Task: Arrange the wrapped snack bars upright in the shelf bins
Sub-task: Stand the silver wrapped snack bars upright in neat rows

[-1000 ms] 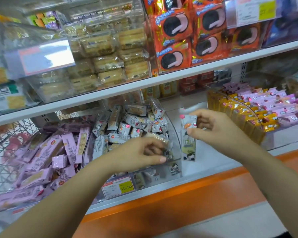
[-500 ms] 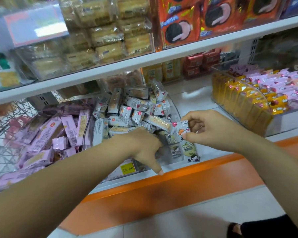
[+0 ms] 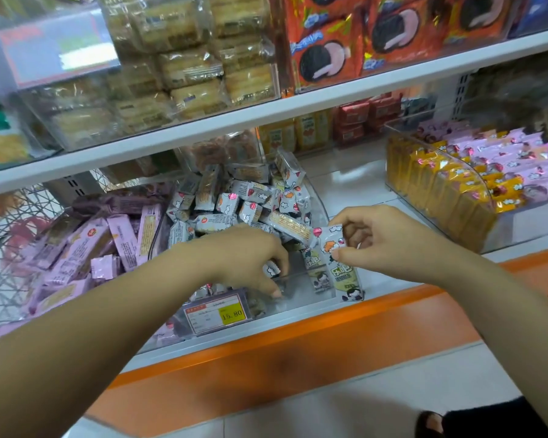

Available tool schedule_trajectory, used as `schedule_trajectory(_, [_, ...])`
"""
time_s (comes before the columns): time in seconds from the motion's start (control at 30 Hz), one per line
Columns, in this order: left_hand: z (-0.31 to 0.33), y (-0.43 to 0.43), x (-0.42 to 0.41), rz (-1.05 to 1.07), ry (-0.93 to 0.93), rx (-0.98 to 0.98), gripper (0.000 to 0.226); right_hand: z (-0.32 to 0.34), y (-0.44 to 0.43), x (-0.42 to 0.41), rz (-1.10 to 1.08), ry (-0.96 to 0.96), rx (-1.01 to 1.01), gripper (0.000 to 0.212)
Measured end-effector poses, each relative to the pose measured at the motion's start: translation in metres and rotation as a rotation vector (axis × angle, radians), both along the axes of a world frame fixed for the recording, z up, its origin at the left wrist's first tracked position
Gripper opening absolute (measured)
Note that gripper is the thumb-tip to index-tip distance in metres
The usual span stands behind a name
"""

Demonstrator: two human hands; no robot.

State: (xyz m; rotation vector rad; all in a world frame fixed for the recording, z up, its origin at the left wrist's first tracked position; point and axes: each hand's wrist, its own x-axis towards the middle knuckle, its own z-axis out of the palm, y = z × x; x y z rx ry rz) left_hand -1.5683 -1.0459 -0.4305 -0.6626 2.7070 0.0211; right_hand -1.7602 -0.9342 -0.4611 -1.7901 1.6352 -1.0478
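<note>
I read 15.80 on the price tag (image 3: 217,314). My right hand (image 3: 389,245) pinches the snack bar (image 3: 345,275) by its top, so it hangs roughly upright. My left hand (image 3: 247,260) has its fingers curled, hold unclear.

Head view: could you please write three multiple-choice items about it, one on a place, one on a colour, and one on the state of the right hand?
1. Where is the price label reading 15.80?
A) on the front of the clear bin that holds the white bars
B) on the upper shelf
C) on the floor

2. What colour are the long bars to the left of that bin?
A) green
B) pink
C) blue

3. What is the right hand doing?
A) lying flat on the shelf
B) hanging empty
C) pinching a white wrapped bar by its upper end

Answers:
1 A: the label sits low on the front wall of the bin.
2 B: their wrappers are pale pink.
3 C: the thumb and fingers close on the top of the bar, and the rest of the bar hangs below them.
</note>
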Motion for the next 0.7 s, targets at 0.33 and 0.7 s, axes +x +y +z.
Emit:
schedule_trajectory(0.33, [0.006,-0.003,0.016,0.082,0.143,0.040,0.016,0.006,0.003,0.007,-0.037,-0.040,-0.113,0.017])
schedule_trajectory(0.7, [0.008,0.001,0.031,0.269,0.567,0.053,0.011,0.006,0.001,0.010,-0.041,-0.049,-0.118,0.014])
